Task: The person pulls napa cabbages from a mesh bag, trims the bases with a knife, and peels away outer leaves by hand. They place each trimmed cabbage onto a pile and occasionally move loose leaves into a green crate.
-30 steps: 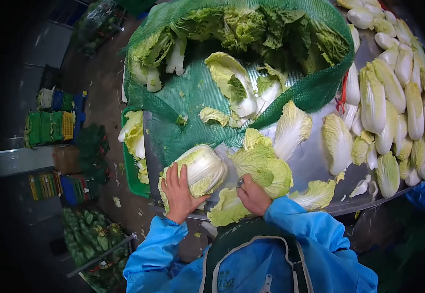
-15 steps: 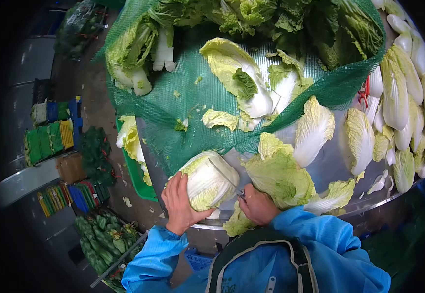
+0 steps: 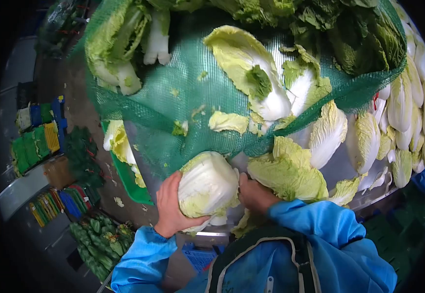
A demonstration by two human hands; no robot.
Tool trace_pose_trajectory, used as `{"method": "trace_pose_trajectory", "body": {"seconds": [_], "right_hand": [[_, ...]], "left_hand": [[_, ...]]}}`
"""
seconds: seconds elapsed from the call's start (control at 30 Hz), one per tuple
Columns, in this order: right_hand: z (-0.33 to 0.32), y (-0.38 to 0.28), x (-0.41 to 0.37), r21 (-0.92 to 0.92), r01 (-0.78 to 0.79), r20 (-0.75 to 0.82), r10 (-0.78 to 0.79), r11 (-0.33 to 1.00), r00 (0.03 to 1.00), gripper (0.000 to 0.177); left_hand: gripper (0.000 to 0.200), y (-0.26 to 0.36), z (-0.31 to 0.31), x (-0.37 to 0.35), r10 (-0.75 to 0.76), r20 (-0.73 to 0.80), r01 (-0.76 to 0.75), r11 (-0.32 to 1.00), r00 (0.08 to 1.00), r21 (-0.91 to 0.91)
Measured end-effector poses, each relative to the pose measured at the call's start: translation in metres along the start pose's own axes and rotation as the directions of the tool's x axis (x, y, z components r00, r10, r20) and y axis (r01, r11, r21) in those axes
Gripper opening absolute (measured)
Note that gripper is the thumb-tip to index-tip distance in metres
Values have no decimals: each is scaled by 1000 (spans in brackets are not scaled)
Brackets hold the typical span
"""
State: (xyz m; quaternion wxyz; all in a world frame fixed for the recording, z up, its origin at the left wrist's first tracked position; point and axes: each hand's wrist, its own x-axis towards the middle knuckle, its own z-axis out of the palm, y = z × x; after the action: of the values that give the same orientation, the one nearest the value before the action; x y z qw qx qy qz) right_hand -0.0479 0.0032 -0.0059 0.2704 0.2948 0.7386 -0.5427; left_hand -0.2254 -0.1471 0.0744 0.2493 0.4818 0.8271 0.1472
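A pale Chinese cabbage (image 3: 208,180) lies tilted at the near edge of the metal table. My left hand (image 3: 172,205) grips it from the left, fingers up its side and thumb along the bottom. At its right end is my right hand (image 3: 255,194), closed round a knife; its blade showed half a second ago but is hidden now behind the hand and cabbage. Just right of that hand spreads a loose green-yellow leaf (image 3: 290,173). Another pale leaf (image 3: 329,134) rests farther up.
Green mesh netting (image 3: 173,132) drapes the table, with cut leaves (image 3: 259,73) on it and green cabbages (image 3: 117,49) at the back. Trimmed cabbages (image 3: 402,107) are piled at right. A green crate (image 3: 129,183) with leaves stands at left, and bagged vegetables (image 3: 95,241) lie below.
The knife blade, earlier across the cabbage's right end, has gone out of sight. My right hand has moved up against that end, and the cabbage shows a whiter side.
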Motion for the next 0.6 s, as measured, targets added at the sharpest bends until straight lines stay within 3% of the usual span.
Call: {"method": "trace_pose_trajectory", "body": {"seconds": [0.07,0.13,0.2,0.23,0.27,0.3,0.33,0.4,0.47,0.53,0.57,0.6], "right_hand": [[4,-1,3,-35,15,-7,-15,999,1000,29],[11,17,8,102,90,-90,-81,991,993,33],[5,27,5,89,192,-153,-177,977,972,35],[1,27,0,258,214,-153,-179,942,972,33],[-4,25,-6,419,228,-147,-182,879,972,31],[-28,4,-16,694,-84,115,5,715,993,30],[-26,3,-12,699,-74,107,-2,712,994,30],[-25,-2,-6,909,-16,123,-232,416,965,31],[-42,-14,-18,890,-29,155,-241,455,958,38],[-68,-37,-44,715,17,160,-188,699,969,47],[-82,-50,-59,701,26,166,-199,712,966,47],[-95,-63,-73,610,239,-10,-295,756,955,50]], "left_hand": [[107,-13,-8,-2,20,19,-19,999,1000,-42],[107,-26,-10,2,-8,69,26,966,998,-258],[106,-30,-10,1,16,61,1,964,998,-267],[106,-30,-9,-3,16,66,4,956,998,-293],[106,-30,-8,-5,17,70,4,957,997,-289],[106,-28,-8,-6,27,75,-5,958,997,-287],[105,-27,-9,-6,43,76,-19,959,996,-284],[106,-23,-5,-12,67,48,-53,967,997,-251],[108,-16,-7,-21,85,-3,-84,974,996,-211],[114,-6,-5,-35,143,-159,-176,961,977,-213],[120,-1,3,-40,144,-251,-217,930,957,-296],[120,11,10,-44,134,-271,-214,932,953,-292]]}}
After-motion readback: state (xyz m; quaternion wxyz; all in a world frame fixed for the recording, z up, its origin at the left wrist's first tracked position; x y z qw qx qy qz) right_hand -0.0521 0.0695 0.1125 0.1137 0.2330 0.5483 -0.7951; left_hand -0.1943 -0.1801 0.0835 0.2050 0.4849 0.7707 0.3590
